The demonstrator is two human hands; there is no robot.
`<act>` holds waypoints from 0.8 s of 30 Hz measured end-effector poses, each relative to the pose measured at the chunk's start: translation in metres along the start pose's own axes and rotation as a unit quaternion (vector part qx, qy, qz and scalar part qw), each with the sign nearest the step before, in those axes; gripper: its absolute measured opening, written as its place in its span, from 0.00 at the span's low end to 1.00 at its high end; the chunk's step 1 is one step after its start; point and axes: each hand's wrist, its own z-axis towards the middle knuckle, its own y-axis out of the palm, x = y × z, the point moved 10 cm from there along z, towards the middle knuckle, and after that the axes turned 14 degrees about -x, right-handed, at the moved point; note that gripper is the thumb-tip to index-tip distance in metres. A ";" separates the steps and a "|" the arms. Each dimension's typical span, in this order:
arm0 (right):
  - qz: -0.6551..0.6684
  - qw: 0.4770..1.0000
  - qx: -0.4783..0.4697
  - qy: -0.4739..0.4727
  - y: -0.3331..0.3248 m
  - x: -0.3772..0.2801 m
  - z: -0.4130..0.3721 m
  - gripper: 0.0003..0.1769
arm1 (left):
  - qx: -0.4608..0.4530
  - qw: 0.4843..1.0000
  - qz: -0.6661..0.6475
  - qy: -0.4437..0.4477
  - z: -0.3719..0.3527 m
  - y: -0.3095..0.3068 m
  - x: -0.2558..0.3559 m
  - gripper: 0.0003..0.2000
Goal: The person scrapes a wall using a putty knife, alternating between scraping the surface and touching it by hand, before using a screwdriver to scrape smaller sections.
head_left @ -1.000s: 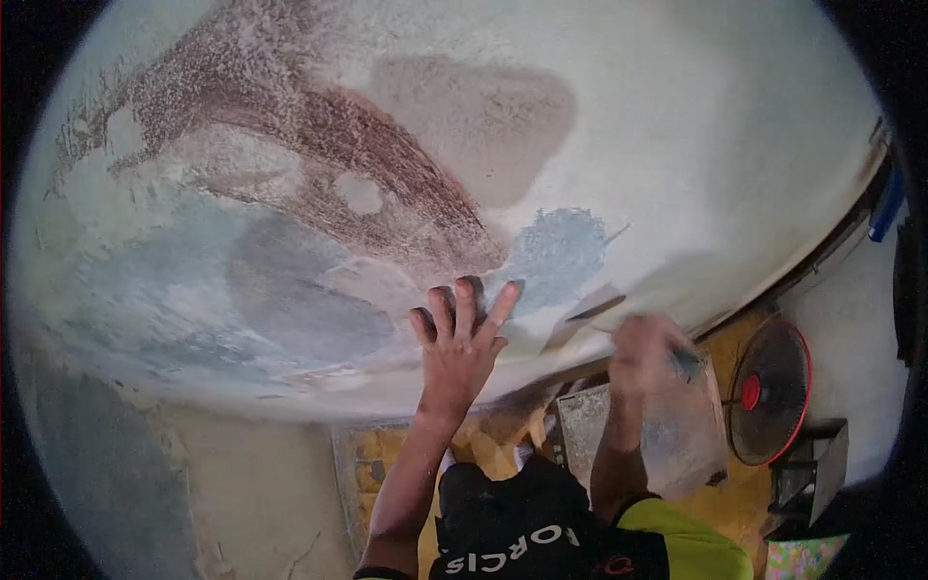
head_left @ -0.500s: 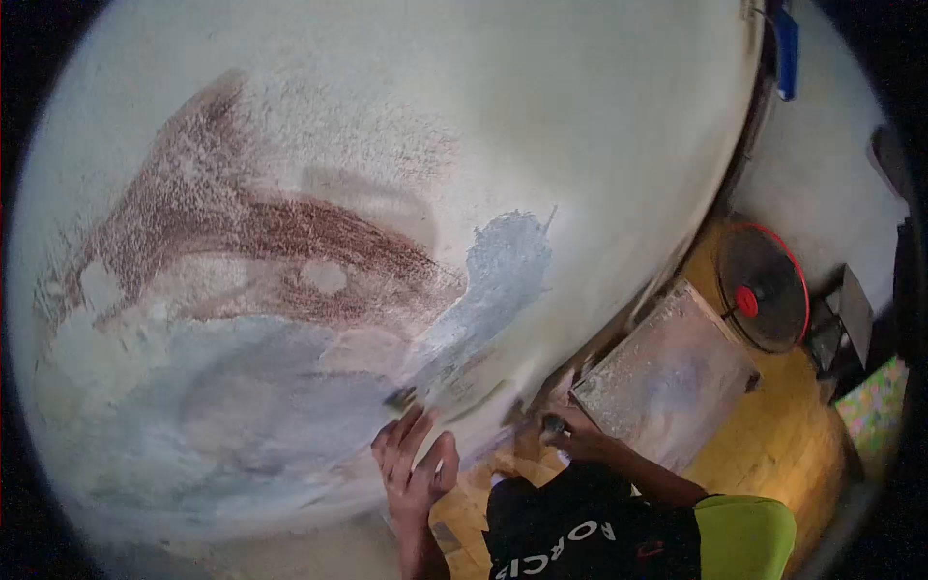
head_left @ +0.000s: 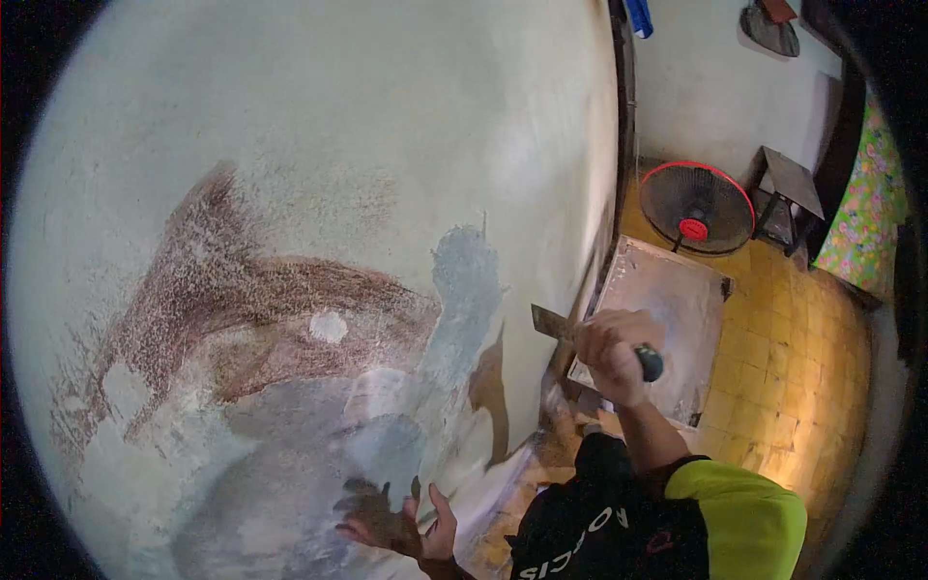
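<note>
A putty knife (head_left: 552, 322) with a dark handle is held in my right hand (head_left: 617, 356), in front of the wall's right part. Its flat blade points left, and the rounded handle end sticks out on the right. My left hand (head_left: 416, 532) is near the wall at the bottom, fingers spread, holding nothing; its shadow falls beside it. The pale wall (head_left: 367, 116) has a rough brown patch (head_left: 280, 300) with a small white spot, a grey-blue patch (head_left: 462, 300) to the right, and a broad grey area (head_left: 261, 483) below.
A dusty board (head_left: 667, 300) stands right of my right hand. Beyond it are a fan (head_left: 696, 208) with a red rim and a small dark table (head_left: 793, 181). Floral fabric (head_left: 863, 213) hangs at the right, above the yellow tiled floor (head_left: 764, 367).
My right hand has risen with the putty knife, whose blade now shows. My left hand has moved lower, fingers spread. The view has shifted, showing more floor and room at the right.
</note>
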 end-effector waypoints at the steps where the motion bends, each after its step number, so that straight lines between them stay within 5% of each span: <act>1: 0.030 0.999 0.020 -0.030 -0.002 -0.013 0.011 0.24 | 0.002 1.000 0.004 -0.003 0.013 -0.014 0.016 0.29; 3: 0.070 0.989 0.107 -0.073 0.002 -0.015 0.019 0.28 | -0.039 0.995 0.010 -0.087 0.016 -0.005 0.003 0.41; 4: 0.046 0.990 0.130 -0.020 0.001 0.011 0.014 0.27 | -0.061 0.990 0.015 -0.128 0.016 0.000 -0.004 0.47; 6: 0.069 0.986 0.149 0.002 0.001 0.030 0.015 0.26 | -0.146 0.964 0.115 -0.190 0.023 0.008 -0.016 0.52; 7: 0.031 0.989 0.145 0.011 -0.003 0.027 0.016 0.26 | -0.242 0.926 0.017 -0.290 0.028 0.012 -0.024 0.54; 9: -0.040 0.989 0.139 0.032 -0.008 0.017 0.011 0.25 | -0.289 0.901 0.017 -0.324 0.022 0.026 -0.032 0.54; 14: -0.170 0.976 0.076 0.115 0.000 0.046 -0.002 0.26 | -0.273 0.900 0.088 -0.329 -0.016 0.072 -0.094 0.55; 20: -0.007 0.991 0.137 0.004 -0.006 0.015 0.015 0.28 | -0.279 0.886 -0.030 -0.369 -0.010 0.076 -0.091 0.54; 24: -0.035 0.989 0.105 0.096 -0.011 0.037 0.013 0.24 | -0.290 0.878 -0.089 -0.371 -0.009 0.077 -0.094 0.53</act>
